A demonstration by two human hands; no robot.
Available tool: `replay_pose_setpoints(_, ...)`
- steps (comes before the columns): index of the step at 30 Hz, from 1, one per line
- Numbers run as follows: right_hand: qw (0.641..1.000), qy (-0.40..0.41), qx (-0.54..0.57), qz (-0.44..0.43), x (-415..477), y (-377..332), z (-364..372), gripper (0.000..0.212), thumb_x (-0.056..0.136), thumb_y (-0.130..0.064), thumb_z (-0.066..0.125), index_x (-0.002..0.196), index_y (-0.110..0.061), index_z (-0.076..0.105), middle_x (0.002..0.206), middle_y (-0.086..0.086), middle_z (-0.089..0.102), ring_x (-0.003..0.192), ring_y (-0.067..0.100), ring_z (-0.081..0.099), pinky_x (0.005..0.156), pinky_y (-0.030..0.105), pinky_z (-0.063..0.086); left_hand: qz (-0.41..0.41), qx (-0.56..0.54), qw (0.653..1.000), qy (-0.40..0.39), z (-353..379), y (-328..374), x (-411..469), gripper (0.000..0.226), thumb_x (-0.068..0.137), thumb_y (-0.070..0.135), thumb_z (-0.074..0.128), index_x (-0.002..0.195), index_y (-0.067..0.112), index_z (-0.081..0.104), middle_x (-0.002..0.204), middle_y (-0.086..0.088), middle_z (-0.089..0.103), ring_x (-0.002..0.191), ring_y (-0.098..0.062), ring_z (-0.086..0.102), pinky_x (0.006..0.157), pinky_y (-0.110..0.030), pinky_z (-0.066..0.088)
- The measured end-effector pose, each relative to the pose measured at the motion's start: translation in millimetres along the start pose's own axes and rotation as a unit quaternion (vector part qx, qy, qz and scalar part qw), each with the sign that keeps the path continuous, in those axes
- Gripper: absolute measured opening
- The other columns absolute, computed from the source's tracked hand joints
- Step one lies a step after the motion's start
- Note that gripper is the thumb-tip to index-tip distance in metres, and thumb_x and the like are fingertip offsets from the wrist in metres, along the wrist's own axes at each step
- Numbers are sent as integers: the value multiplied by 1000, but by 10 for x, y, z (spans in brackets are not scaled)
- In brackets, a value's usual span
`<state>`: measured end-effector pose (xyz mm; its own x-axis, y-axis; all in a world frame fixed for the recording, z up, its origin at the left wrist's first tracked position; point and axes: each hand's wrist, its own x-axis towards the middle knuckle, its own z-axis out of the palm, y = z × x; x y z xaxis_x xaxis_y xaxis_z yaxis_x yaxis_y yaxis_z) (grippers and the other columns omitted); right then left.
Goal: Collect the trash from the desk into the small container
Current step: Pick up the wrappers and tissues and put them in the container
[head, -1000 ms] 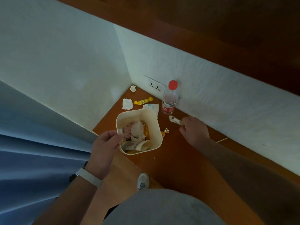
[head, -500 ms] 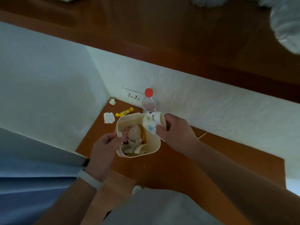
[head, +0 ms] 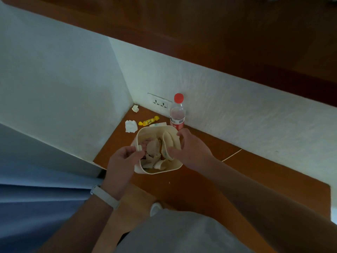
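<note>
1. Fingers [head: 180, 134] of the right hand [head: 193, 151] are seen curled round a flattened paper cup [head: 168, 144], thumb below and fingertips above. The cup is held just inside the right rim of the small container [head: 160, 170] and has not been let go.
2. The container's near-left rim is pinched by the left hand [head: 122, 161], thumb and fingers curled over it. The container is thus kept on the desk [head: 255, 170] between the two sets of fingers.
3. Trouble is judged likely from the heap under the right fingertips. The container looks nearly full, so a stiff, creased cup could spring back and roll over the rim once released.
4. If the cup is pushed down hard, the light container could be tipped or skidded on the smooth desk should the left pinch slacken.
5. The bottle [head: 177, 114] stands just beyond the right fingertips. Tall and narrow, it could be toppled by a careless withdrawal.
6. Materials are noted:
   - The container is cream, smooth-walled and rounded-square, probably plastic.
   - The cup is thin white paper with faint print, crushed to an oval.
   - The bottle is clear plastic with a red cap and label.
7. Beyond the left fingers more trash is left uncollected:
   - a soft crumpled tissue [head: 131, 126];
   - a glossy yellow candy wrapper [head: 148, 121] with twisted ends;
   - a small paper ball [head: 135, 108] in the corner.
8. The desk is seen as brown wood, and the wall [head: 237, 106] behind as roughly textured white.
</note>
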<state>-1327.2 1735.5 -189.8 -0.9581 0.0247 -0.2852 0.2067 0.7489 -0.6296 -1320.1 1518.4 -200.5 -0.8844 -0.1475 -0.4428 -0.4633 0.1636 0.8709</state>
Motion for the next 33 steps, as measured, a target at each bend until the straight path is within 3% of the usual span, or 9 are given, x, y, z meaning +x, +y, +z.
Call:
replay_pose_setpoints(7, 1000, 24, 8, -17, 185, 139, 129, 27, 92, -47, 56, 114, -30, 53, 87, -13, 56, 77, 5, 57, 71, 29, 54, -10, -5, 998, 55, -278, -90, -57, 17, 90, 26, 70, 104, 17, 73, 100, -8, 73, 97, -23, 69, 71, -31, 51)
replay_pose_setpoints(10, 999, 16, -29, -18, 394, 324, 264, 29, 93, -43, 56, 116, -26, 56, 96, -13, 56, 84, 4, 55, 75, 30, 51, -23, 13, 996, 83, -411, -105, -90, 17, 91, 30, 68, 104, 19, 73, 93, -4, 73, 89, -22, 69, 61, -29, 49)
replay_pose_setpoints(14, 988, -58, -131, -61, 667, 590, 514, 42, 93, -41, 56, 129, -22, 51, 124, -2, 52, 105, 14, 54, 88, 36, 51, -31, -5, 993, 115, -557, -149, -133, 13, 91, 25, 70, 99, 18, 75, 91, -5, 75, 86, -20, 69, 64, -27, 50)
replay_pose_setpoints(18, 951, -156, -237, -126, 804, 725, 759, 55, 89, -36, 61, 139, -24, 43, 136, 1, 43, 122, 20, 45, 96, 39, 49, -38, -27, 989, 137, -650, -193, -199, 13, 89, 20, 71, 97, 12, 78, 92, -10, 79, 88, -25, 75, 72, -35, 58)
replay_pose_setpoints(22, 910, -167, -336, -177, 835, 781, 921, 54, 88, -30, 62, 139, -23, 44, 141, 3, 41, 131, 24, 36, 101, 42, 44, -45, -38, 986, 157, -721, -255, -256, 12, 89, 21, 72, 96, 14, 78, 85, -8, 77, 80, -23, 71, 65, -32, 55)
replay_pose_setpoints(29, 906, -121, -357, -191, 827, 736, 943, 25, 94, -37, 51, 115, -24, 57, 111, -2, 56, 108, 18, 51, 91, 37, 44, -57, -53, 984, 163, -776, -302, -291, 13, 90, 21, 70, 98, 13, 76, 95, -11, 80, 92, -30, 76, 83, -45, 61)
replay_pose_setpoints(33, 933, -131, -304, -143, 764, 681, 832, 15, 95, -39, 50, 100, -25, 54, 94, -6, 53, 87, 13, 51, 80, 32, 45, -54, -43, 986, 152, -753, -286, -248, 13, 89, 19, 70, 97, 11, 76, 95, -13, 79, 93, -32, 76, 85, -47, 61)
